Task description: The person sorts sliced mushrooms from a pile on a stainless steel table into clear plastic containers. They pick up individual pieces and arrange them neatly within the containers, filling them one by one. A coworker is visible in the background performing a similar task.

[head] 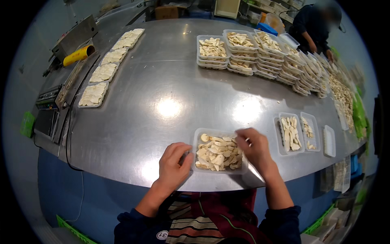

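Note:
A clear plastic tray heaped with pale slices, which look like mushroom, stands on the steel table before me. At its left wall is my left hand, with curved fingers and the thumb apart, fingertips by the rim. My right hand reaches over the tray's far right corner with bent fingers, slightly blurred. Whether it pinches a slice cannot be made out. To the right stand a tray of long slices, a tray with a few pieces and a small white tray.
Stacked filled trays line the table's far right side. Several trays of neatly laid slices form a row at left, near a scale and a black cable. Another person works beside a heap of pieces.

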A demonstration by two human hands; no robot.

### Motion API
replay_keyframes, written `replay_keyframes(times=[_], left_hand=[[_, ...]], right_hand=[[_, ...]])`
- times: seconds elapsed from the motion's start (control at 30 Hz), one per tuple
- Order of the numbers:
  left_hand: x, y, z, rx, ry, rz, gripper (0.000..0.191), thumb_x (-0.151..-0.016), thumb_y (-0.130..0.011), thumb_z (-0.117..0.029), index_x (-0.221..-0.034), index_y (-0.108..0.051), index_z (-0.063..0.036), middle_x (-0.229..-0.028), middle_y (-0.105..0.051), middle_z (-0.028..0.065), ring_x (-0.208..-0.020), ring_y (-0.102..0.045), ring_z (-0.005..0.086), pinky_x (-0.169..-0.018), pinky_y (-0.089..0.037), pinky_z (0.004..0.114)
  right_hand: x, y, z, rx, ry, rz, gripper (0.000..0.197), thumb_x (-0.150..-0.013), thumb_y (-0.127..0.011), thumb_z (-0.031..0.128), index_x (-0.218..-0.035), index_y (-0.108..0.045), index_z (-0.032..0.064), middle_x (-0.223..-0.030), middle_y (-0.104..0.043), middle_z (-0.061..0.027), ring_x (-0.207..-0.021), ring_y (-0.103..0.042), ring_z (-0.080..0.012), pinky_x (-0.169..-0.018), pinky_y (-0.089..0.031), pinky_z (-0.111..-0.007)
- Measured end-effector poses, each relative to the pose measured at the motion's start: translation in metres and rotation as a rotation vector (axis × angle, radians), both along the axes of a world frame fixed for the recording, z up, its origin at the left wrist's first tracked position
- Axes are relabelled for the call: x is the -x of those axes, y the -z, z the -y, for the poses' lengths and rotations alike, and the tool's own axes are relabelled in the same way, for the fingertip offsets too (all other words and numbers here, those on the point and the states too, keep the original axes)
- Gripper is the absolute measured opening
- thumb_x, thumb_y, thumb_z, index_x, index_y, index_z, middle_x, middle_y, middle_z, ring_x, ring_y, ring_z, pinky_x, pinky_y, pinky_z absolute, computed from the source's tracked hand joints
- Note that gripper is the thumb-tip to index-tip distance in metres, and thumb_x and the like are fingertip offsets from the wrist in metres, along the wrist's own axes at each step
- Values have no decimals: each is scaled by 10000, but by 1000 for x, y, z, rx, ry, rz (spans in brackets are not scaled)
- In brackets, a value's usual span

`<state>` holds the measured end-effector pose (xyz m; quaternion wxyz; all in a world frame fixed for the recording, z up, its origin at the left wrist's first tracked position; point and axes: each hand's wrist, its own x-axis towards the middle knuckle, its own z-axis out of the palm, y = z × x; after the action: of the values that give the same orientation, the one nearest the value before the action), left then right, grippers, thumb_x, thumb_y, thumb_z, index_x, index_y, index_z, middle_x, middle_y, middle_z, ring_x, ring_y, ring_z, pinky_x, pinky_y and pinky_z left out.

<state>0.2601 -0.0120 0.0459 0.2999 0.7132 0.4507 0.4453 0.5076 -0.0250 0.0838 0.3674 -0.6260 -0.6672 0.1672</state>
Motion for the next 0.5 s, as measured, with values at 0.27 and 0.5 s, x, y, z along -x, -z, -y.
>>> replay_keyframes(times=[0.27,0.5], left_hand=[[-32,-16,-21,-196,236,-286,203,-783,-670,-93,-968,-650,-13,-1134,-538,172,-1136,-468,367,-953,-397,419],[-34,-7,-26,-162,307,-251,97,-762,-665,-60,-828,-619,-6,-1073,-550,160,-1091,-491,347,-925,-410,412]], right_hand=[[38,0,33,1,-166,188,327,-694,-759,111,-977,-629,13,-936,-608,-178,-849,-604,-355,-744,-509,-405],[27,0,34,175,-137,-27,175,-764,-701,92,-897,-656,-13,-860,-634,-155,-775,-620,-286,-705,-504,-342]])
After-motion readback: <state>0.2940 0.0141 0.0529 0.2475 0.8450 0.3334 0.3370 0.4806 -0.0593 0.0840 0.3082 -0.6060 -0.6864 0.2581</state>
